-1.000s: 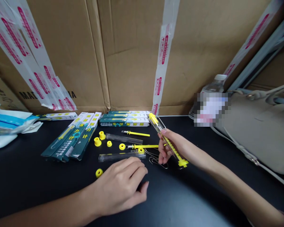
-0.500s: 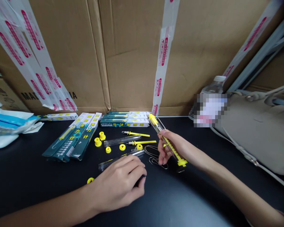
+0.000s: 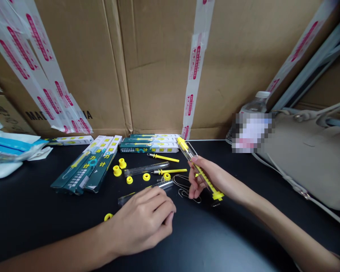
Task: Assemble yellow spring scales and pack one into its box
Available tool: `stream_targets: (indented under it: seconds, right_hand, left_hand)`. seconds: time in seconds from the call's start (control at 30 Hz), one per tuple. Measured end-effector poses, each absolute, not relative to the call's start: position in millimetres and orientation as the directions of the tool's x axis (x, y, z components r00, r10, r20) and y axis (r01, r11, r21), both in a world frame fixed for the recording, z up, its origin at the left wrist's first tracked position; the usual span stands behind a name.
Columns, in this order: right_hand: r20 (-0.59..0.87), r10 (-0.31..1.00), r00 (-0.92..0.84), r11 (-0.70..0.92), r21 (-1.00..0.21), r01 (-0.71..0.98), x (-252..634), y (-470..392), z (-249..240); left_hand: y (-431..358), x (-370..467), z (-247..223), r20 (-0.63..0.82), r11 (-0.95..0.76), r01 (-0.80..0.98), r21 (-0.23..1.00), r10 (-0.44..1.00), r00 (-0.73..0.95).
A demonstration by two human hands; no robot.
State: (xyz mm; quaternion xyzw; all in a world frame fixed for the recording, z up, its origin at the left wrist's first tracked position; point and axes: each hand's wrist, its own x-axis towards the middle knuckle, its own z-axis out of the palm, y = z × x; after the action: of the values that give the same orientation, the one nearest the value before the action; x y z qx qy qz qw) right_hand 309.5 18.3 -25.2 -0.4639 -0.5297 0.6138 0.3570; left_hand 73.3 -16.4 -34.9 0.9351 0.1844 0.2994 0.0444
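Holding an assembled clear tube with yellow ends (image 3: 200,170) in a closed grip, the right hand (image 3: 204,176) hovers low over the black table (image 3: 215,241), its fingertips just above a couple of bent wire hooks (image 3: 187,190) lying there. That tube slants from a yellow cap (image 3: 182,142) at the far end down to a yellow cross-piece (image 3: 218,195) near the wrist. The left hand (image 3: 143,223) rests palm down on the table with its fingers curled inward; whether anything is pinched under them cannot be told. Its fingertips touch or cover the near end of an empty clear tube (image 3: 147,190) that lies flat in front of it. Just left of the left wrist sits a loose yellow ring (image 3: 108,217). Farther back lie another clear tube (image 3: 146,169), two yellow rods with metal tips (image 3: 163,158), and several small yellow caps (image 3: 119,167) scattered between them. Dark green product boxes (image 3: 86,166) fan out to the left, and more of them (image 3: 149,143) are stacked against the taped cardboard wall (image 3: 158,68). A beige bag (image 3: 308,155) and a water bottle (image 3: 256,104) stand at the right.
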Motion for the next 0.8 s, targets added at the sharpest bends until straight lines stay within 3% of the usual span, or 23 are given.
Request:
stream_targets:
  seconds: [0.3, 0.43, 0.53, 0.63, 0.8]
  right_hand:
    - [-0.09, 0.934, -0.345, -0.057, -0.993, 0.105, 300, 10, -21]
    - [0.079, 0.934, -0.348, 0.209, -0.912, 0.353, 295, 4, -10]
    - [0.24, 0.893, -0.381, 0.421, -0.747, 0.515, 289, 0, -6]
    - [0.226, 0.863, -0.452, 0.475, -0.668, 0.573, 280, -2, -8]
    - [0.166, 0.848, -0.503, 0.485, -0.626, 0.611, 265, 2, -22]
  left_hand:
    - [-23, 65, -32, 0.728, -0.95, 0.313, 0.002, 0.216, 0.651]
    - [-28, 54, -30, 0.76, -0.956, 0.29, -0.037, 0.162, 0.629]
    - [-34, 37, -29, 0.755, -0.939, 0.344, -0.023, 0.209, 0.622]
    - [-40, 12, -31, 0.725, -0.9, 0.432, -0.053, 0.263, 0.637]
    - [-43, -26, -33, 0.507, -0.716, 0.691, 0.098, 0.633, 0.585]
